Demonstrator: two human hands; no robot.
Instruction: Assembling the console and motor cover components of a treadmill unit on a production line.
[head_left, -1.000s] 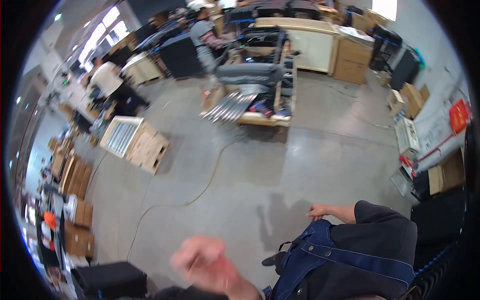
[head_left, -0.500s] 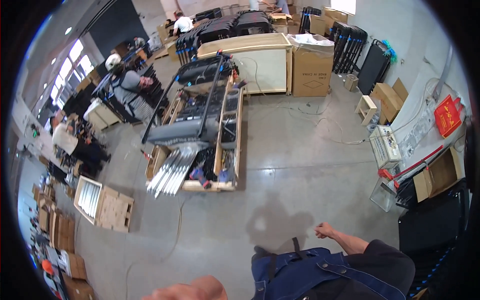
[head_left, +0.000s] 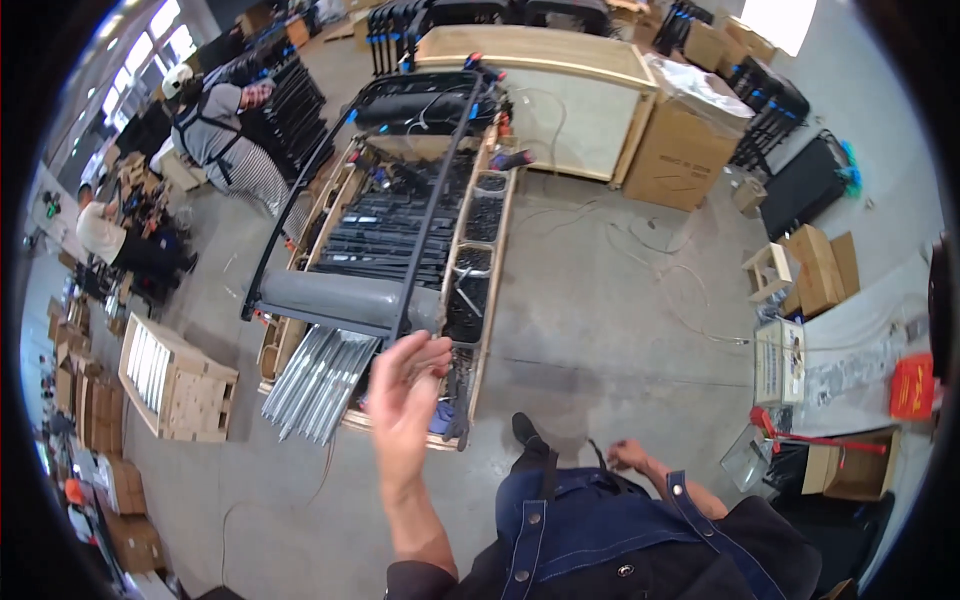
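My left hand (head_left: pixel 405 392) is raised in front of me, fingers apart, holding nothing. It hovers over the near end of a long wooden pallet frame (head_left: pixel 490 300) loaded with a grey padded roller (head_left: pixel 345 300), black metal bars (head_left: pixel 385 235) and a bundle of silver metal strips (head_left: pixel 318 380). My right hand (head_left: pixel 632 456) hangs low by my hip next to my blue apron, fingers loosely curled with nothing in them. My black shoe (head_left: pixel 527 432) stands on the concrete floor just beside the pallet's corner.
Two other people (head_left: pixel 225 130) work at the left by dark racks. A slatted wooden crate (head_left: pixel 175 380) sits at the left. A large cardboard box (head_left: pixel 685 150) and a pale panel (head_left: pixel 560 110) stand behind. Cables trail across the floor (head_left: pixel 650 270). Boxes line the right wall.
My view has moved closer to the pallet frame. My left hand has risen from the lower edge into the middle of the view, and my right hand has dropped nearer my hip.
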